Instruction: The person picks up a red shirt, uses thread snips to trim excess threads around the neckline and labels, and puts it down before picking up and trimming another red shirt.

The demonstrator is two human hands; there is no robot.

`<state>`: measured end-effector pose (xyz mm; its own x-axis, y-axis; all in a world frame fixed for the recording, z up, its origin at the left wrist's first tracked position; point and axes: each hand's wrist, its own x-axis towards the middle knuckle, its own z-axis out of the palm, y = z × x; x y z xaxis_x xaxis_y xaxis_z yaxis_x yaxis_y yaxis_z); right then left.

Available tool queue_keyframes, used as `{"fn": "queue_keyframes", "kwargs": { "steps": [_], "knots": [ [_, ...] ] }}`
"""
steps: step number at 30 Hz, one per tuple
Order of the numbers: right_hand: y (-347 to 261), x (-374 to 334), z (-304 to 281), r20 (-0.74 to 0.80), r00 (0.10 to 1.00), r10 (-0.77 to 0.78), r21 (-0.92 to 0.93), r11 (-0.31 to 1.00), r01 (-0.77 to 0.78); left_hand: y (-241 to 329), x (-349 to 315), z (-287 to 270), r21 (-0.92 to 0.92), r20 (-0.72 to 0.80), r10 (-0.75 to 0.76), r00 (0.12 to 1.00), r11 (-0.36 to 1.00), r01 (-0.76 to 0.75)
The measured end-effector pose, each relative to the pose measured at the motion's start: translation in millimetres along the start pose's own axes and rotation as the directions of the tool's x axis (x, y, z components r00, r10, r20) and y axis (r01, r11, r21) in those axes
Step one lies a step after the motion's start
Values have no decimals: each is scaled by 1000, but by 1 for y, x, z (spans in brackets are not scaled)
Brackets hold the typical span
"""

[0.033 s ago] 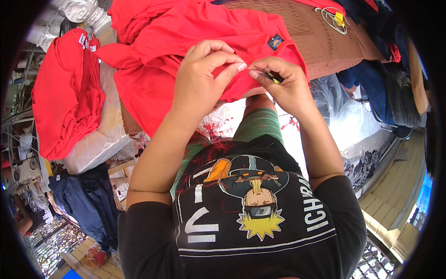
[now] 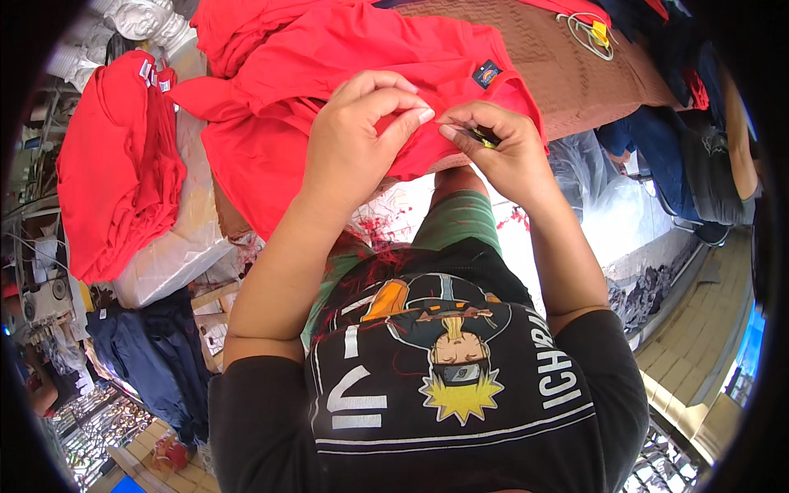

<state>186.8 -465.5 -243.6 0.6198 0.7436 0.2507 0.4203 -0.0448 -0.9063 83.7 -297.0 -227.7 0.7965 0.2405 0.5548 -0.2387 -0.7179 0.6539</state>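
Note:
A red garment [image 2: 386, 57] with a dark label inside its neckline lies spread under both hands. Over its front part, my left hand [image 2: 362, 131] is closed in a pinch, thumb against index finger. Whatever is between those fingertips is too fine to make out. My right hand [image 2: 501, 148], just to the right, is closed around a small dark pointed tool [image 2: 485, 140] with a yellow-green part. Its tip points toward the left fingertips, a short gap away. Most of the tool is hidden in the palm.
Folded red garments [image 2: 119, 172] lie on a plastic-wrapped stack at the left, above dark blue clothing [image 2: 156, 353]. A brown quilted cloth [image 2: 600, 90] covers the surface behind, with a pale looped cord [image 2: 590, 37] on it. Another person's arm [image 2: 737, 140] shows at the far right.

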Motion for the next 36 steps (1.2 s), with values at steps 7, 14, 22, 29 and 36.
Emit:
{"fn": "queue_keyframes", "kwargs": {
  "steps": [7,14,22,29,36],
  "knots": [
    [-19,1,-12,113,987,112,-68,992,-104,15,3,-2,-417,252,-420,872,766,489],
    [-28,6,-32,191,977,-99,-259,955,148,15,3,-2,-374,286,-407,867,786,492],
    [-28,12,-28,199,963,-182,-341,908,243,14,1,3,-318,275,-369,888,837,446],
    [-33,13,-36,234,952,-196,-355,895,272,15,2,3,-292,264,-353,898,858,423],
    [-37,16,-32,278,938,-206,-445,838,316,13,4,5,-228,316,-326,891,885,405]
  ]
}}
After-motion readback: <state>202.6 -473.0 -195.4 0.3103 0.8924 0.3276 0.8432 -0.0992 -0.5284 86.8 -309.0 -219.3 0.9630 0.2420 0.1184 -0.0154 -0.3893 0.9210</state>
